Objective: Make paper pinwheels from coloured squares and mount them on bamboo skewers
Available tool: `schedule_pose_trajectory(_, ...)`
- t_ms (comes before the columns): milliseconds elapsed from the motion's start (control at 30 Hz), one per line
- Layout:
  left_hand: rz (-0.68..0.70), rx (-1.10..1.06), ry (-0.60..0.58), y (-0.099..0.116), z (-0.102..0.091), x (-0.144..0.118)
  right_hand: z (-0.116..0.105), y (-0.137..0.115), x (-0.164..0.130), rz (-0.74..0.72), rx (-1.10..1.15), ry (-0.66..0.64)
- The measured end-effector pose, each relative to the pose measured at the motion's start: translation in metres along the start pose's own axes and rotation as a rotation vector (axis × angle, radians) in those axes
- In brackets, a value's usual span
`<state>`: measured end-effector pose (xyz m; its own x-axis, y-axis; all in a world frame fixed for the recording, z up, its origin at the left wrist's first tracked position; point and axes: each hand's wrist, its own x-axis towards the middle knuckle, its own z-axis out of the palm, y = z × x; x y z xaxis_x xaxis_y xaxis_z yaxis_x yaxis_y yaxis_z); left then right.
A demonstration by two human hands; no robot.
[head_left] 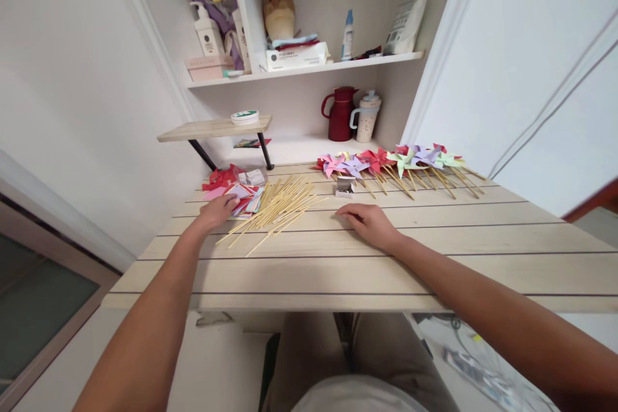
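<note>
The left hand (pixel 218 209) touches one pile of papers (pixel 247 192), left of one heap of sticks (pixel 284 203) too overlapped to count; whether it pinches any paper I cannot tell. The right hand (pixel 371 224) rests loosely curled on the table (pixel 338 277), its grip unclear, near one box (pixel 344 188). At least seven pinwheels (pixel 378 159) lie beyond.

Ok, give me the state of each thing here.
White box: open, small dark bits inside
Sticks: loose, piled crisscross
Paper pieces: loosely heaped
Pinwheels: assembled, lying clustered
Red jug: upright
Cup: upright, lidded
Left hand: touching paper pieces
Right hand: loosely curled, seemingly empty
</note>
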<state>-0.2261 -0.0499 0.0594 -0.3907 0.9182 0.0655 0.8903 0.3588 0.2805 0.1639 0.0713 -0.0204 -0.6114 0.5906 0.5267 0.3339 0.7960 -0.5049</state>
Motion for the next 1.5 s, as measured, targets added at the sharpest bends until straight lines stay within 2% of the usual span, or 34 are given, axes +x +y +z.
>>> schedule_pose_trajectory(200,-0.015,-0.042,0.061,-0.004,0.001,0.004,0.0,-0.001,0.001,0.013,-0.006,-0.025)
schedule_pose_trajectory(433,-0.133,-0.043,0.264,-0.003,-0.001,0.004,0.0,-0.002,0.002,0.026,-0.024,-0.039)
schedule_pose_trajectory(567,-0.22,-0.045,0.423,-0.003,-0.002,-0.004,0.0,-0.001,0.002,0.022,-0.009,-0.024)
schedule_pose_trajectory(667,-0.201,-0.035,0.633,-0.002,-0.004,-0.012,-0.002,-0.003,0.002,0.011,0.014,0.026)
schedule_pose_trajectory(733,-0.095,-0.017,0.816,0.003,-0.007,-0.017,-0.005,-0.008,0.003,0.023,0.062,0.085)
schedule_pose_trajectory(800,0.065,-0.006,0.972,0.017,-0.01,-0.022,-0.008,-0.018,0.007,0.094,0.17,0.115)
schedule_pose_trajectory(867,0.245,0.052,1.002,0.043,-0.009,-0.027,-0.011,-0.032,0.015,0.231,0.392,0.048)
schedule_pose_trajectory(933,0.46,0.066,1.047,0.079,-0.002,-0.033,-0.013,-0.047,0.025,0.36,0.699,-0.05)
schedule_pose_trajectory(1033,0.901,0.116,1.009,0.136,0.02,-0.042,-0.016,-0.06,0.042,0.571,1.117,-0.15)
schedule_pose_trajectory(1100,1.125,0.108,0.948,0.167,0.039,-0.047,-0.019,-0.06,0.05,0.632,1.23,-0.077)
schedule_pose_trajectory(1133,1.184,0.093,0.925,0.179,0.048,-0.048,-0.022,-0.058,0.052,0.657,1.257,-0.014)
schedule_pose_trajectory(1233,1.213,0.111,0.905,0.202,0.071,-0.044,-0.032,-0.047,0.052,0.754,1.311,0.099)
schedule_pose_trajectory(1300,1.183,0.119,0.897,0.209,0.081,-0.038,-0.037,-0.037,0.049,0.771,1.346,0.1)
schedule_pose_trajectory(1400,1.118,0.129,0.877,0.212,0.093,-0.031,-0.038,-0.023,0.044,0.689,1.413,0.055)
schedule_pose_trajectory(1500,1.094,0.158,0.839,0.209,0.103,-0.028,-0.03,-0.014,0.044,0.641,1.379,0.155)
